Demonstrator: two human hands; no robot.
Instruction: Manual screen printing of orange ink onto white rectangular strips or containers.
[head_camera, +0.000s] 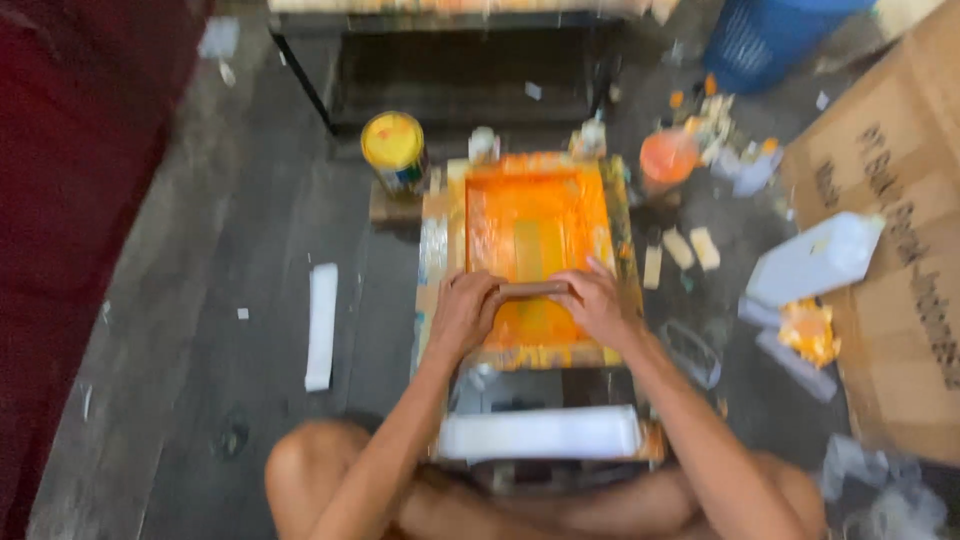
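Observation:
A wooden printing screen frame (438, 250), smeared with orange ink, lies flat on the floor in front of me. My left hand (464, 311) and my right hand (590, 303) both grip a wooden squeegee handle (531, 289) laid across the near part of the orange mesh. The hands sit side by side, fingers curled over the handle. A white stack of sheets (540, 432) lies just below the frame, between my knees. The picture is blurred.
A yellow-lidded paint can (394, 148) stands at the frame's far left and an orange tub (667, 158) at the far right. A white jerrycan (815, 259) lies on cardboard (900, 250) to the right. A white strip (321, 324) lies left. A blue basket (765, 38) stands far right.

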